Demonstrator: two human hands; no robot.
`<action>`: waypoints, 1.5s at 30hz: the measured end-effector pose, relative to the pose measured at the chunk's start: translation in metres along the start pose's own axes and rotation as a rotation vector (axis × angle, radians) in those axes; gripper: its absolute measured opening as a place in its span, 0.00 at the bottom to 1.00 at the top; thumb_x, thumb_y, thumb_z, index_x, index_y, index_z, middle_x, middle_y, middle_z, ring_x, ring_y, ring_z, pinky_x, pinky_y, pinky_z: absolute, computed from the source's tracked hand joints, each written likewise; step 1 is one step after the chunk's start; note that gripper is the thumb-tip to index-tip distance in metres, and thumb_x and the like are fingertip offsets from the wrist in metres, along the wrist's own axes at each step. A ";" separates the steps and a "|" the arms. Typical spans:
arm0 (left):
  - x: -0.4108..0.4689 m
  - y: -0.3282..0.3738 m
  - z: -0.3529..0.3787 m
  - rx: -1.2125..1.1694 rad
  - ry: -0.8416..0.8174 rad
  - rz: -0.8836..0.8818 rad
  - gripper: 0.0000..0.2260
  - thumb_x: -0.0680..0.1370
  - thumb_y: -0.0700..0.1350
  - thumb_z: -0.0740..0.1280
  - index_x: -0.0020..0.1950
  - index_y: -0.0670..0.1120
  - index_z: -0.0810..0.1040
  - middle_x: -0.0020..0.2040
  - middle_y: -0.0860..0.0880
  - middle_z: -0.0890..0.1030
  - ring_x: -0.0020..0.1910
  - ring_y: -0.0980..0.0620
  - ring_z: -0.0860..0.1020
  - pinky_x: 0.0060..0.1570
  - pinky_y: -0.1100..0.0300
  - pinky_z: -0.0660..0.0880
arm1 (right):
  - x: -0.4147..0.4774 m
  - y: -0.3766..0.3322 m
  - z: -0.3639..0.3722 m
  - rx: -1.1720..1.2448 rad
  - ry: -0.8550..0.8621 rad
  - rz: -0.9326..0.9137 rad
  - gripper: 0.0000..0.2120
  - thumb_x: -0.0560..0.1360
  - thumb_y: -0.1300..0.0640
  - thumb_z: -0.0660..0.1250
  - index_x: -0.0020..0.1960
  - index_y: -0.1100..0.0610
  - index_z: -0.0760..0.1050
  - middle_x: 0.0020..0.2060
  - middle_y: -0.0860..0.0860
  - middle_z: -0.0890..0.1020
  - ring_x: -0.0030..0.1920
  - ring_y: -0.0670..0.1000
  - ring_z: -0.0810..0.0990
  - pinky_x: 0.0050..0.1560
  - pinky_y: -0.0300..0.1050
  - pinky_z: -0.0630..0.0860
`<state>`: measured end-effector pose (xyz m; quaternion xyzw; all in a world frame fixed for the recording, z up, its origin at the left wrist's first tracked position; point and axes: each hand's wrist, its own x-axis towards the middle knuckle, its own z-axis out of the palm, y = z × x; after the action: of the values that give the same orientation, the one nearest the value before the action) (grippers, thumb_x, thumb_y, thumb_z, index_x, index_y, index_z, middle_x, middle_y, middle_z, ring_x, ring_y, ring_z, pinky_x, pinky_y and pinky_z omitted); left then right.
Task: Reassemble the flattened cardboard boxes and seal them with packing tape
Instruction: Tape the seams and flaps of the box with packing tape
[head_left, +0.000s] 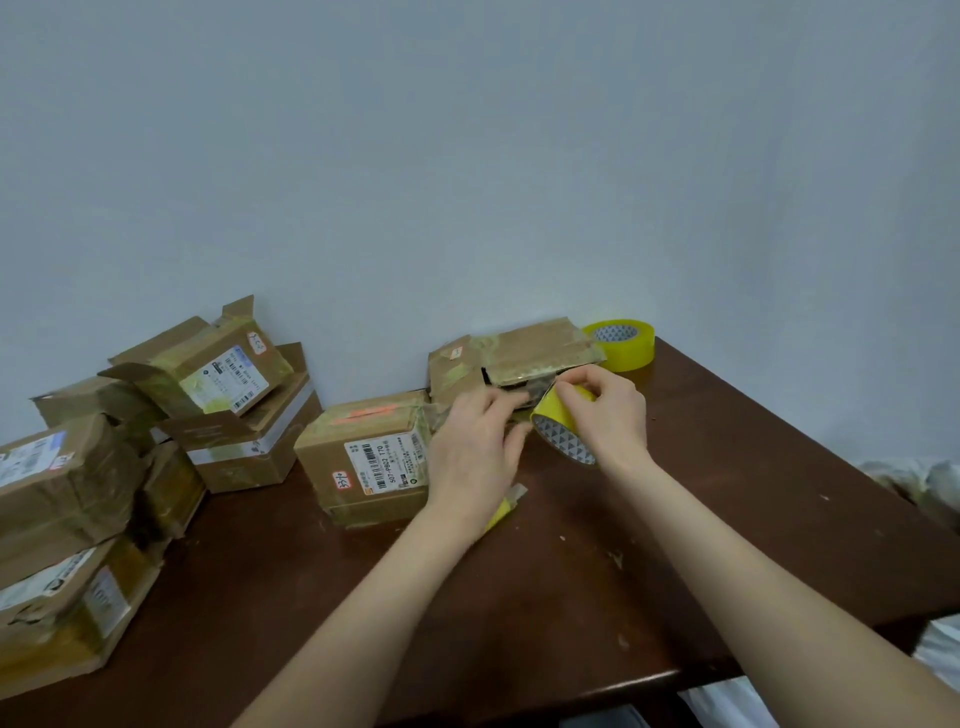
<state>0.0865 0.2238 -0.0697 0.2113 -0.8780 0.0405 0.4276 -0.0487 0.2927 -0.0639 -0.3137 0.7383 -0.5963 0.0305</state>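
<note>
Tape roll (562, 434) in right hand (609, 413) fingers (575, 388), near box (540, 345); left hand (470, 447) beside.

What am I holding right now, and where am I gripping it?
The right hand grips the yellow tape roll by its outer rim. Whether the left hand pinches anything cannot be told.

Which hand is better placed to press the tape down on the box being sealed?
Left, probably. The right hand grips the tape roll; the left hand lies at the open front of the box.
</note>
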 end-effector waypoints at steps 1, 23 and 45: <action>0.015 0.005 -0.004 -0.027 -0.003 -0.017 0.13 0.74 0.48 0.71 0.58 0.48 0.81 0.50 0.50 0.79 0.52 0.49 0.76 0.42 0.57 0.74 | -0.002 0.001 0.001 -0.015 0.003 -0.018 0.05 0.75 0.53 0.66 0.45 0.48 0.81 0.45 0.47 0.83 0.49 0.49 0.78 0.45 0.43 0.70; 0.043 0.038 0.031 -0.336 -0.081 -0.388 0.04 0.76 0.43 0.67 0.43 0.45 0.81 0.40 0.50 0.80 0.42 0.49 0.77 0.44 0.56 0.71 | -0.001 0.015 -0.033 -0.243 -0.225 -0.120 0.20 0.70 0.43 0.69 0.61 0.41 0.72 0.55 0.45 0.80 0.57 0.51 0.77 0.53 0.50 0.74; 0.042 -0.111 -0.087 0.044 -0.042 -0.478 0.14 0.82 0.45 0.57 0.61 0.44 0.78 0.58 0.47 0.81 0.57 0.47 0.77 0.55 0.54 0.72 | -0.006 -0.023 0.022 -0.509 -0.312 -0.294 0.22 0.81 0.49 0.57 0.74 0.54 0.65 0.70 0.52 0.69 0.70 0.53 0.67 0.66 0.48 0.66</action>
<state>0.1730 0.1307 0.0050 0.4230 -0.8107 -0.0471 0.4021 -0.0241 0.2744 -0.0515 -0.5019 0.7969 -0.3356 -0.0223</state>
